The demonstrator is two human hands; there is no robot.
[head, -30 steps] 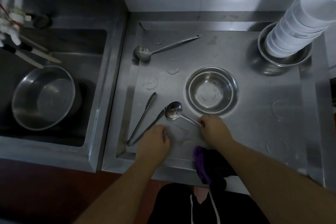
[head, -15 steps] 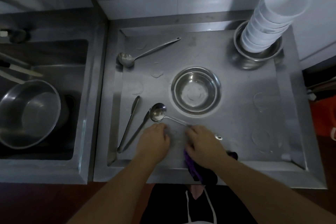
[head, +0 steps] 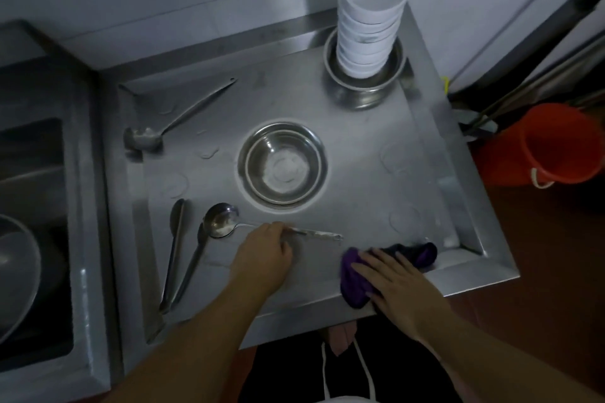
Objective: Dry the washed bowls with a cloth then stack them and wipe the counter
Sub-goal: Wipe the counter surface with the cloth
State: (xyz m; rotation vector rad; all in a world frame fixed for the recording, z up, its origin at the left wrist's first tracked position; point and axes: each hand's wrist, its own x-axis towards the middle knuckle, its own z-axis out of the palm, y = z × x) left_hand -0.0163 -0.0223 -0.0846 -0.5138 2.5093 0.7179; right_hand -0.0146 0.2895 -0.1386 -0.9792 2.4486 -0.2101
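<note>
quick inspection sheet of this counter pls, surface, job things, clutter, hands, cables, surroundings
surface: steel counter with raised edges, faint water rings and droplets on it
job's things: stack of white bowls stands in a steel bowl at the back; another steel bowl sits mid-counter; purple cloth at the near edge
clutter: ladle at back left, two long utensils near left, spoon beside them
hands: left hand grips the spoon's handle; right hand lies flat on the cloth
cables: nothing seen
surroundings: sink to the left, orange bucket on the floor at right
</note>
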